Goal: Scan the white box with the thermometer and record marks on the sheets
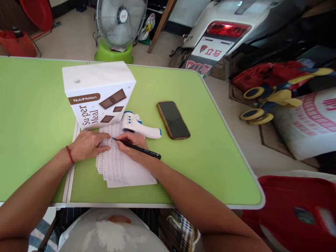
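My right hand (132, 145) is closed round a black pen (141, 149), its tip touching a stack of printed paper sheets (118, 168) fanned out on the green table (210, 147). My left hand (89, 145) lies flat on the upper left of the sheets, fingers stretched toward the pen tip. A red cord sits on my left wrist. Just beyond my hands stand a white NutriMotion Super Meal box (98, 92) and a white and blue infrared thermometer (139, 126) lying on its side.
A phone (173, 119) lies face up to the right of the thermometer. Behind the table stand a fan (119, 21) on a green stool and a scooter's rear (220, 38). Toys and a sack sit on the floor at right, a red chair (296, 210) near right.
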`<state>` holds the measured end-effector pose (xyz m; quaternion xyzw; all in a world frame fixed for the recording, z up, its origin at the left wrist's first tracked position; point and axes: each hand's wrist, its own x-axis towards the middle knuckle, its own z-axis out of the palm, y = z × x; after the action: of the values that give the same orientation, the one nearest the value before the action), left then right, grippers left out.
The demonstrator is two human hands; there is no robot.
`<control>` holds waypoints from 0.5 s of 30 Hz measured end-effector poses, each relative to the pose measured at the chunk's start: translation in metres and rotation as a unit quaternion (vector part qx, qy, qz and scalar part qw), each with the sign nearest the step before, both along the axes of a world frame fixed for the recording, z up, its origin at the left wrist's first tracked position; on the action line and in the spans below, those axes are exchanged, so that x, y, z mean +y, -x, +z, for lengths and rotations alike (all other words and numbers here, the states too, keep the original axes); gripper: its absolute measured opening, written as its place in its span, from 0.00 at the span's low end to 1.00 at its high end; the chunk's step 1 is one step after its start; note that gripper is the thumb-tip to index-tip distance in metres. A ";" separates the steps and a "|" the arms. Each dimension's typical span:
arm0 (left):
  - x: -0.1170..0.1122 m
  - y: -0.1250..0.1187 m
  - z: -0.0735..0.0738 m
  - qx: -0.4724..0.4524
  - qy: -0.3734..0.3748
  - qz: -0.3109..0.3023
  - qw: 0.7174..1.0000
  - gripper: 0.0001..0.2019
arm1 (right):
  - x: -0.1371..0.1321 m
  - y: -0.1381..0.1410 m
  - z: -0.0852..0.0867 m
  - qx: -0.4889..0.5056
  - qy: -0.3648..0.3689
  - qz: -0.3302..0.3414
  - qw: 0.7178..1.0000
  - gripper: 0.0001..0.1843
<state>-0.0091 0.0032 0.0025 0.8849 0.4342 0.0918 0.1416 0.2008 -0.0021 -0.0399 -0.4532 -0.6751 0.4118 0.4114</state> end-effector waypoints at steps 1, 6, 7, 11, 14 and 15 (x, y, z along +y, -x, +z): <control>0.000 0.000 0.000 0.001 0.002 -0.001 1.000 0.16 | 0.000 0.000 -0.001 -0.006 0.001 -0.009 1.000 0.04; 0.001 0.000 0.000 -0.002 0.004 -0.003 1.000 0.16 | 0.002 0.001 -0.003 -0.015 -0.024 -0.011 1.000 0.04; 0.001 0.000 0.000 -0.002 0.004 -0.003 1.000 0.16 | 0.002 0.000 -0.003 -0.014 -0.027 -0.004 1.000 0.04; 0.001 0.000 -0.001 -0.003 0.000 -0.001 1.000 0.16 | 0.001 -0.001 0.001 -0.029 -0.018 0.009 0.999 0.04; 0.000 0.002 -0.001 -0.007 -0.003 -0.004 1.000 0.16 | 0.001 -0.001 0.004 -0.030 -0.007 0.007 1.000 0.04; 0.000 0.002 -0.001 -0.008 -0.001 -0.005 1.000 0.16 | 0.001 -0.001 0.004 -0.027 -0.004 0.004 1.000 0.04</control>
<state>-0.0111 0.0037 0.0012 0.8863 0.4288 0.0989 0.1446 0.2014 -0.0014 -0.0360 -0.4596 -0.6895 0.3983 0.3933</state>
